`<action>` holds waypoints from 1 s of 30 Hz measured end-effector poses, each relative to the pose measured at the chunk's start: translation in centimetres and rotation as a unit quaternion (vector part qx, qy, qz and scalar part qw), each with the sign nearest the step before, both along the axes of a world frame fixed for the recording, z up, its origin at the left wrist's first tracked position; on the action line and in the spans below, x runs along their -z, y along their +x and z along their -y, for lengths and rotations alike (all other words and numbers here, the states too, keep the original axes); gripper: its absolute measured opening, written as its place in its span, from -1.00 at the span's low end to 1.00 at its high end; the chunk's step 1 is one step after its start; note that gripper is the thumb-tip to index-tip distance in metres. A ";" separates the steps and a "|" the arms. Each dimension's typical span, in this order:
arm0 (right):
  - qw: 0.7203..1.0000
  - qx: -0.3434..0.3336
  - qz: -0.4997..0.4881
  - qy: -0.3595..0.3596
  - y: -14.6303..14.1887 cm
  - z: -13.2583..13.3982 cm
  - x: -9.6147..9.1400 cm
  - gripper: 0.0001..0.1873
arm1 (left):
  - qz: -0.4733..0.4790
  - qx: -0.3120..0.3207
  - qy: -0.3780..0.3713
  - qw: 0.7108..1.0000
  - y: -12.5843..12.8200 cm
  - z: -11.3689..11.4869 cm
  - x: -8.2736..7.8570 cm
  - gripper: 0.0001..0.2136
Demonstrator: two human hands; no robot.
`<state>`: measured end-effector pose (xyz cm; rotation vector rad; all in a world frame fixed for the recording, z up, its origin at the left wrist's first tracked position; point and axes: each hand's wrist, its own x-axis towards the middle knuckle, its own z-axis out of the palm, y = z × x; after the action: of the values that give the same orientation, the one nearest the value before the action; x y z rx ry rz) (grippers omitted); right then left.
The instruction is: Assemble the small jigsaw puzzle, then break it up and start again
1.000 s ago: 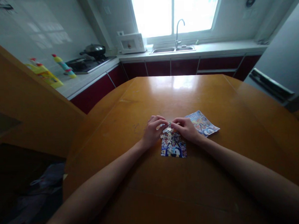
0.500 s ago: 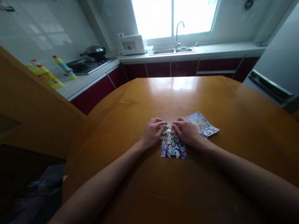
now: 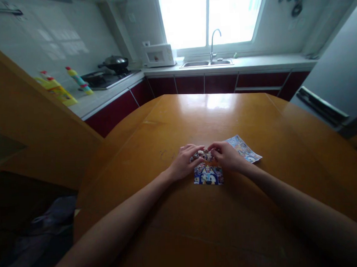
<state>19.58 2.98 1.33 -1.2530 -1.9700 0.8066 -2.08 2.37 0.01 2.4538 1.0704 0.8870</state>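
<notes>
A printed jigsaw puzzle section (image 3: 208, 176) with a blue cartoon dog face lies flat on the table. Just beyond it, a cluster of small puzzle pieces (image 3: 206, 154) sits between my two hands. My left hand (image 3: 184, 162) curves round the cluster's left side, its thumb apart from the fingers and pieces between them. On the right, my right hand (image 3: 226, 157) has curled fingers pressed against the pieces. How firmly each hand grips is partly hidden. A printed sheet (image 3: 245, 149) with a similar picture lies behind and right of my right hand.
The wooden table (image 3: 154, 134) has rounded edges. Beyond it are a counter with a sink (image 3: 195, 63), a microwave (image 3: 159, 55), and a stove with a lidded wok (image 3: 116, 63). Yellow bottles (image 3: 61, 92) stand left; a fridge (image 3: 336, 65) is at right.
The loose pieces have been pushed together or lifted between my hands, leaving a gap before the dog-face section. My right fingers have curled in, and my left thumb has moved nearer me.
</notes>
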 end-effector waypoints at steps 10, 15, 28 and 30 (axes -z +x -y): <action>0.999 0.016 0.003 0.050 0.4 -0.4 0.9 -0.80 | -0.063 -0.010 0.012 0.998 0.1 0.1 0.2 -0.80; 0.992 0.004 0.057 0.109 0.6 0.4 0.6 -0.75 | -0.035 -0.011 0.010 0.999 0.3 0.0 0.2 -0.92; 0.995 0.006 -0.060 0.075 -1.0 1.1 0.7 -0.79 | 0.173 -0.004 -0.040 0.984 0.7 0.4 -0.4 -0.85; 0.995 0.009 -0.066 0.069 -1.0 1.0 0.7 -0.77 | 0.175 -0.025 -0.030 0.984 0.8 0.4 -0.5 -0.87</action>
<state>18.62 1.95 0.60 -1.1064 -1.8730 0.7133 -1.28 1.93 0.54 2.1237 1.0163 1.2264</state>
